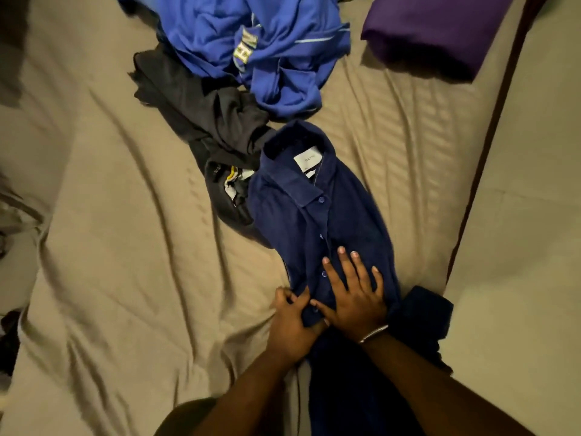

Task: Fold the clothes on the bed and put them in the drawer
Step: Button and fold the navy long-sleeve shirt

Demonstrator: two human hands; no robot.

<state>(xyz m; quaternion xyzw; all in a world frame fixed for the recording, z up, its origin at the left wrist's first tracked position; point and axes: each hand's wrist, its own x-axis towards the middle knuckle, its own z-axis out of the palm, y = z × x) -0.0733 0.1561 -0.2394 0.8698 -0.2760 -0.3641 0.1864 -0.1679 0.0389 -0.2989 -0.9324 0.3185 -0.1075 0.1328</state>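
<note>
A navy button-up shirt (317,212) lies lengthwise on the beige bed sheet (125,247), collar away from me with a white label showing. My right hand (353,294) presses flat on its lower front, fingers spread. My left hand (290,316) grips the shirt's left edge next to it, fingers curled round the fabric. The shirt's lower part runs under my forearms into shadow. A crumpled black garment (201,121) lies beside the collar, and a bright blue garment (251,42) is heaped beyond it.
A purple folded fabric (440,29) sits at the far right of the bed. The bed's right edge meets a dark seam (490,152) and a pale surface beyond it. Dark items show at the left edge (9,341).
</note>
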